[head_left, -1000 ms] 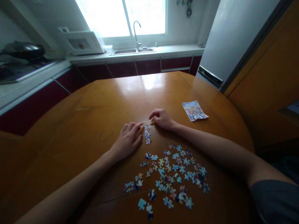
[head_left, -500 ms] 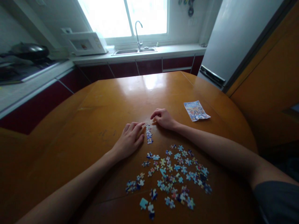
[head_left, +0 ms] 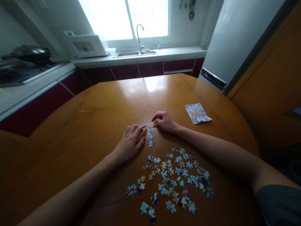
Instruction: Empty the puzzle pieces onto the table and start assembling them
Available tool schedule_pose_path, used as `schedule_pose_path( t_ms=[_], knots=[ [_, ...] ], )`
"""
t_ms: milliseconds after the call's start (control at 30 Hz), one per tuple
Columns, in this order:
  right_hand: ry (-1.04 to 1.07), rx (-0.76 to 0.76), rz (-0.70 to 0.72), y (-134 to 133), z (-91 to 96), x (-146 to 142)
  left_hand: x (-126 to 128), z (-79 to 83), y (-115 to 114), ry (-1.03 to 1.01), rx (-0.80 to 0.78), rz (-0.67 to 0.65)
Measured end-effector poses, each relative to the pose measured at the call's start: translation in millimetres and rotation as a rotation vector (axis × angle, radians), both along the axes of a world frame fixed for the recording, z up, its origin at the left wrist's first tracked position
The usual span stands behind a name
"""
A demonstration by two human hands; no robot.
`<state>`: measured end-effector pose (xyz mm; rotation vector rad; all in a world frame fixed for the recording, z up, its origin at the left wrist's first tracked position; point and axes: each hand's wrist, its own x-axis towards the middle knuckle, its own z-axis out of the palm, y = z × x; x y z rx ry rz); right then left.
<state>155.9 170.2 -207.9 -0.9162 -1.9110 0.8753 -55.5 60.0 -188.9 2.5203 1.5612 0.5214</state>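
A narrow strip of joined jigsaw pieces (head_left: 150, 137) lies flat on the wooden table (head_left: 113, 103), running away from me. Beside its left edge rests my left hand (head_left: 130, 140), palm down and open, the fingers stretched and their tips close to the strip's far end. Just past that end, to the right, my right hand (head_left: 164, 121) is closed, its fingers curled and thumb drawn in near the index finger. Whether a small piece sits in that pinch is hidden. Many loose jigsaw pieces (head_left: 178, 171) spread across the table between my forearms.
Right of my right hand lies a printed picture sheet (head_left: 198, 113). A light blue piece (head_left: 144, 207) is near the front of the table. Beyond the far edge are a sink (head_left: 128, 54), a microwave (head_left: 86, 46) and a fridge (head_left: 231, 40). A pan (head_left: 29, 54) stands on the stove.
The camera view has tilted very slightly, so everything sits a little lower. Both hands keep nearly the same pose around the strip; no piece has visibly moved.
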Motion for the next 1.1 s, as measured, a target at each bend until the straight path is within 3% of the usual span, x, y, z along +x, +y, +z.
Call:
schedule_pose_path(
  t_ms=[1100],
  knots=[
    [-0.041,-0.006,0.033,-0.3,-1.1,1.7,1.5,0.9,-1.3,0.012,0.041,-0.046]
  ],
)
